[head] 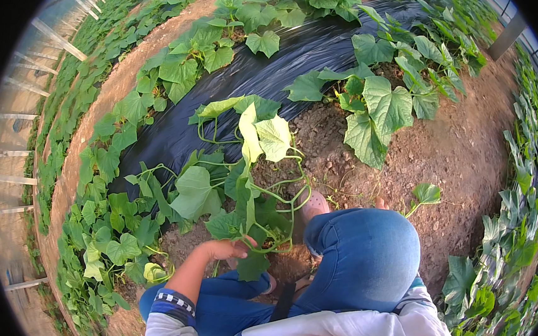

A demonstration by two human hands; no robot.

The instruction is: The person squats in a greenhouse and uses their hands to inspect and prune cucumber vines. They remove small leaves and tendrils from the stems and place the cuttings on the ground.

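My left hand (232, 249) is at the base of a leafy vine plant, its fingers partly behind a leaf and stem; whether they grip the stem is unclear. Long curved green stems (302, 184) rise from there, with pale undersides of leaves (274, 138) turned up above. Of my right hand only fingertips (381, 203) show, beyond my right knee (375, 254), which hides the rest. Just right of them, a small leaf on a stem (426, 193) stands over the soil; whether it is held cannot be told.
Black plastic mulch (225, 93) covers the bed ahead, with leafy plants along both edges. Bare brown soil (457, 153) lies to the right, beside another row of plants (521, 186). Pale posts (60, 40) stand at left and a grey post (507, 38) at upper right. A pink clog (315, 205) is by the plant.
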